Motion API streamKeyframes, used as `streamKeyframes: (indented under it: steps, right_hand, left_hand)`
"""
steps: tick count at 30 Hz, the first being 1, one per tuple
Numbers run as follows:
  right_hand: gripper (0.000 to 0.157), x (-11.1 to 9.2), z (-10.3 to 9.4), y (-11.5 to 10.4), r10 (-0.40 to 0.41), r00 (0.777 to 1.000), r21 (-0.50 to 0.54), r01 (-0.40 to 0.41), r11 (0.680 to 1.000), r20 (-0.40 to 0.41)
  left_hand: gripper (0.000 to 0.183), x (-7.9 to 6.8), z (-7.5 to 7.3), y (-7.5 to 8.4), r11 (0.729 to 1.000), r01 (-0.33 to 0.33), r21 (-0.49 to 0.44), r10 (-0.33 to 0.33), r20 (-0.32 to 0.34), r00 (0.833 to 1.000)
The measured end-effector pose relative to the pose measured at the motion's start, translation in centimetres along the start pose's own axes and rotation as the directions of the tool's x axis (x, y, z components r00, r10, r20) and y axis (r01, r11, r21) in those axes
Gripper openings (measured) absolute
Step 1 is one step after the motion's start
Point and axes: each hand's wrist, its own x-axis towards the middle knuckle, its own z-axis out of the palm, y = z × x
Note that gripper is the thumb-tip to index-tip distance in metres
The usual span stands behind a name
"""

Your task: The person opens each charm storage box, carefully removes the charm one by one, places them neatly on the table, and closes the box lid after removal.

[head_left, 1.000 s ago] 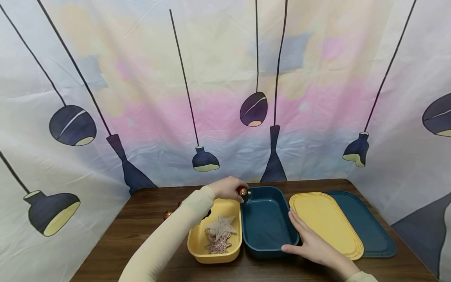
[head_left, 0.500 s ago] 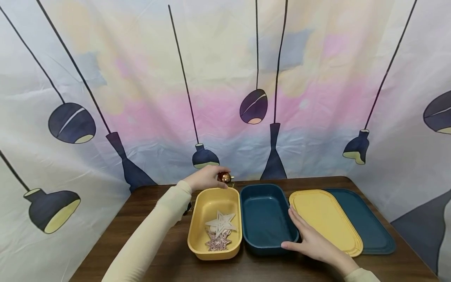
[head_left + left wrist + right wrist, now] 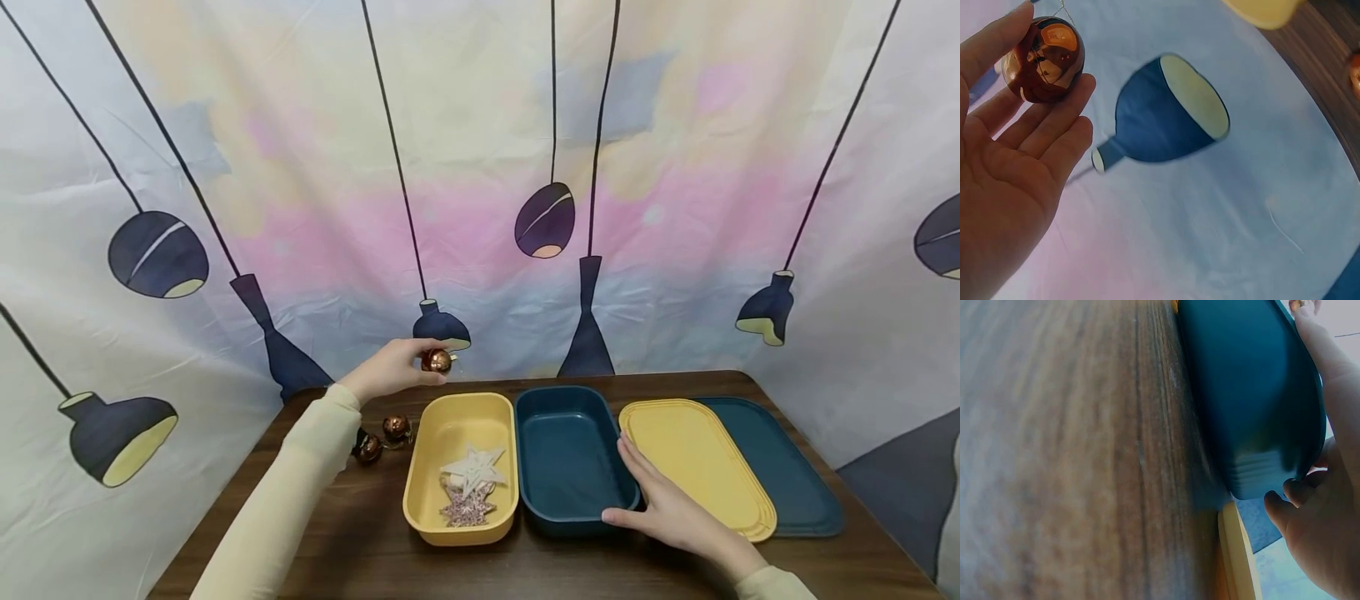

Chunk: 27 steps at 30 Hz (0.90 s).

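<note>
In the head view my left hand [image 3: 386, 368] holds a shiny copper Christmas ball [image 3: 437, 361] in the air, above the back left corner of a yellow box [image 3: 461, 537]. The left wrist view shows the ball [image 3: 1044, 59] pinched between thumb and fingers, a thin loop on its top. My right hand [image 3: 671, 510] rests with extended fingers along the right side of a deep blue box [image 3: 572, 528]. Inside the yellow box lie a white star [image 3: 476, 468] and a glittery pink star ornament [image 3: 468, 507]. The blue box's visible floor is bare.
Left of the yellow box, more copper balls [image 3: 396, 427] lie on the dark wooden table [image 3: 360, 525], partly behind the left sleeve. On the right, a yellow lid [image 3: 697, 458] overlaps a blue lid [image 3: 798, 475]. A lamp-printed cloth [image 3: 495, 275] hangs behind the table.
My left hand has carried the copper ball leftward and up, from the blue box's back corner across the yellow box. Balls on the table have come into view. The right hand stays put.
</note>
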Motion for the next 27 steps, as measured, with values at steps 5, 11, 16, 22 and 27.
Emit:
streamKeyframes:
  steps: [5,11,16,22,27]
  right_hand:
    - [0.106,-0.1,-0.2,-0.1,-0.003,1.0,-0.008,0.003,1.0,-0.003]
    - [0.105,-0.1,-0.2,-0.2,0.0,1.0,-0.008,0.0,1.0,0.005]
    - [0.105,-0.2,-0.2,-0.3,-0.005,1.0,-0.005,0.005,1.0,0.007]
    - [0.105,-0.2,-0.2,-0.1,-0.007,1.0,-0.016,0.007,1.0,-0.006]
    - [0.105,-0.1,-0.1,-0.1,-0.004,1.0,-0.013,0.004,1.0,0.001]
  left_hand:
    - [0.061,-1.8,-0.9,-1.0,1.0,0.028,-0.013,-0.029,-0.05,0.998]
    - [0.064,-4.3,-1.1,-2.6,0.998,0.056,-0.043,-0.059,-0.089,0.994]
    - [0.067,-6.6,-0.4,-4.0,0.993,0.108,-0.053,-0.113,-0.119,0.986]
    - [0.065,-8.6,1.1,-5.4,0.989,0.136,-0.059,-0.144,-0.163,0.976]
    - [0.065,-10.2,2.7,-6.3,0.986,0.157,-0.062,-0.166,-0.185,0.969]
